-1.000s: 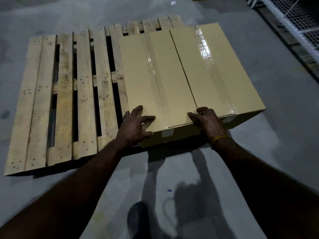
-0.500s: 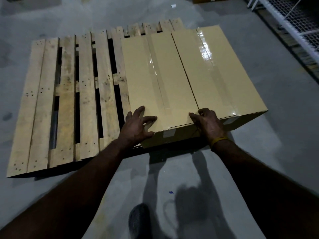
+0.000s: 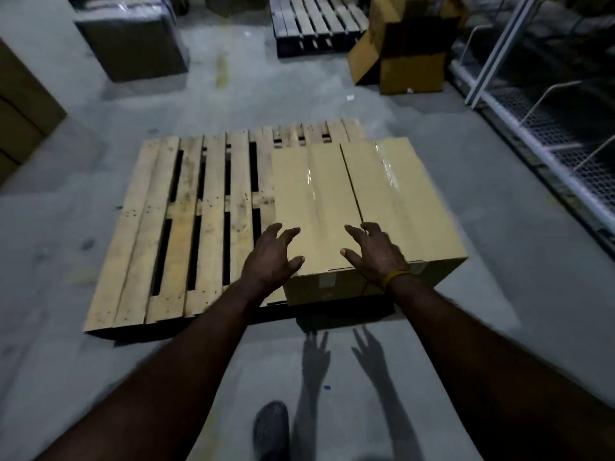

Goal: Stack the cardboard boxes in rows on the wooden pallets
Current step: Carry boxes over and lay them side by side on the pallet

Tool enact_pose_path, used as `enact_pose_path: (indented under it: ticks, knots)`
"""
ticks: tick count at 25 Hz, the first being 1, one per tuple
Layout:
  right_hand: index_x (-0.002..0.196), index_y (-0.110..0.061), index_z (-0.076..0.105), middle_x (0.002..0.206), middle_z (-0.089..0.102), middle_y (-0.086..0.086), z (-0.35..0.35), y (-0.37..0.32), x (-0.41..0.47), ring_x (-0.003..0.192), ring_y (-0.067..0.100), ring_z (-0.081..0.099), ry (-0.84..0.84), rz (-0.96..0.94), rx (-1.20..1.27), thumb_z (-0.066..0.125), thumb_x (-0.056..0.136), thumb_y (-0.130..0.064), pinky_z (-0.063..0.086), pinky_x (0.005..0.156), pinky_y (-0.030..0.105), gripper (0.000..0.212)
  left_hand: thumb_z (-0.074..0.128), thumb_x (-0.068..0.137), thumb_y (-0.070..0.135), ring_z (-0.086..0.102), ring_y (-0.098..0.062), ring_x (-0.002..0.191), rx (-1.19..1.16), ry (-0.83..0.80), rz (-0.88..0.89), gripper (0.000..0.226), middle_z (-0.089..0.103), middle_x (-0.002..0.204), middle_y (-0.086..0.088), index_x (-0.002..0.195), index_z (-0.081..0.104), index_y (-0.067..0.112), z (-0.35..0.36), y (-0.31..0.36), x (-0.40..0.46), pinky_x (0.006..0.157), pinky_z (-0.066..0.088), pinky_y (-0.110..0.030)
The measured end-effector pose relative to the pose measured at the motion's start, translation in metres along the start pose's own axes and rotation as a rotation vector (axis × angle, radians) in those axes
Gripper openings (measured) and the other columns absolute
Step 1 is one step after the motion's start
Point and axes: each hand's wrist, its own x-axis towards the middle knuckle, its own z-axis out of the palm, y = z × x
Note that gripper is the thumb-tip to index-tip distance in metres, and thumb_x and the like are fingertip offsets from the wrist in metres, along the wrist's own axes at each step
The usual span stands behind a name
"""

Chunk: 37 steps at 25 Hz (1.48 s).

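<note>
Two taped cardboard boxes sit side by side on the right part of the wooden pallet, long sides touching — the left box and the right box. The right box hangs a bit past the pallet's right edge, and the rest of the pallet's slats to the left are bare wood. Both hands are out over the near ends of the boxes: the left hand is at the near left corner of the left box, fingers spread apart and loosely bent, gripping nothing, and the right hand is over the seam between the two boxes, fingers also spread and holding nothing. Can't tell for sure if the fingertips actually touch the cardboard. There's a yellow band on the right wrist. Farther back on the concrete floor — a dark pallet, some opened brown boxes, a wrapped carton, and a wire rack along the right side. A shoe shows at the bottom.
</note>
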Motion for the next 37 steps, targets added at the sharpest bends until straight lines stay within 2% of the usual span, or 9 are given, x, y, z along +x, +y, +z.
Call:
enact_pose_path:
  ticks: [4,7,13,18,24,28,34,37]
  knots:
    - [0.148,-0.03,0.038,0.153,0.033,0.009,-0.084,-0.072,-0.09,0.133,0.032,0.04,0.072,-0.142,-0.073,0.051,0.098,-0.043,0.036,0.105,0.045,0.053,0.066,0.091,0.038,0.034,-0.031,0.141,-0.025,0.078,-0.086,0.068,0.028,0.158,-0.01,0.151,0.036,0.028,-0.09,0.042,-0.11,0.108,0.038,-0.041]
    - [0.148,-0.03,0.037,0.153,0.033,0.009,-0.136,-0.135,-0.168,0.132,0.032,0.041,0.012,-0.24,-0.087,0.049,0.099,-0.043,0.037,0.104,0.045,0.052,0.066,0.09,0.038,0.036,-0.029,0.14,-0.041,0.116,-0.179,0.067,0.029,0.157,-0.009,0.15,0.037,0.028,-0.151,0.057,-0.21,0.107,0.039,-0.04]
    - [0.149,-0.03,0.035,0.151,0.037,0.011,-0.168,-0.275,-0.298,0.129,0.034,0.045,-0.048,-0.429,-0.144,0.05,0.098,-0.044,0.04,0.099,0.046,0.055,0.064,0.091,0.036,0.04,-0.03,0.136,-0.043,0.199,-0.364,0.064,0.032,0.155,-0.008,0.149,0.039,0.026,-0.243,0.032,-0.396,0.102,0.042,-0.039]
    - [0.149,-0.03,0.036,0.151,0.037,0.01,-0.135,-0.413,-0.392,0.13,0.034,0.045,-0.111,-0.587,-0.137,0.05,0.097,-0.045,0.04,0.098,0.045,0.055,0.063,0.091,0.037,0.039,-0.028,0.135,-0.075,0.332,-0.523,0.063,0.031,0.154,-0.006,0.148,0.039,0.027,-0.304,-0.032,-0.536,0.101,0.042,-0.039]
    - [0.148,-0.032,0.034,0.149,0.038,0.008,-0.063,-0.603,-0.521,0.126,0.033,0.048,-0.175,-0.842,-0.166,0.047,0.098,-0.048,0.041,0.097,0.044,0.054,0.062,0.092,0.038,0.039,-0.03,0.135,-0.034,0.527,-0.75,0.063,0.03,0.154,-0.005,0.149,0.037,0.028,-0.385,-0.154,-0.72,0.104,0.043,-0.042]
    - [0.147,-0.032,0.035,0.149,0.037,0.007,-0.029,-0.706,-0.579,0.125,0.033,0.049,-0.189,-0.974,-0.168,0.047,0.099,-0.048,0.042,0.097,0.044,0.052,0.063,0.091,0.037,0.04,-0.031,0.136,-0.018,0.604,-0.872,0.062,0.032,0.154,-0.006,0.148,0.039,0.027,-0.427,-0.223,-0.818,0.103,0.044,-0.043]
    - [0.148,-0.032,0.034,0.149,0.038,0.008,0.014,-0.836,-0.619,0.124,0.033,0.05,-0.207,-1.147,-0.205,0.047,0.099,-0.048,0.042,0.097,0.045,0.054,0.064,0.089,0.037,0.048,-0.033,0.127,-0.029,0.737,-1.046,0.063,0.039,0.146,-0.008,0.146,0.041,0.029,-0.473,-0.3,-0.912,0.096,0.049,-0.044]
    - [0.149,-0.032,0.032,0.148,0.039,0.01,0.042,-0.902,-0.624,0.122,0.035,0.05,-0.217,-1.246,-0.235,0.046,0.099,-0.049,0.042,0.096,0.045,0.055,0.064,0.09,0.038,0.044,-0.032,0.132,-0.047,0.772,-1.126,0.064,0.035,0.152,-0.007,0.148,0.038,0.029,-0.491,-0.346,-0.936,0.099,0.048,-0.045]
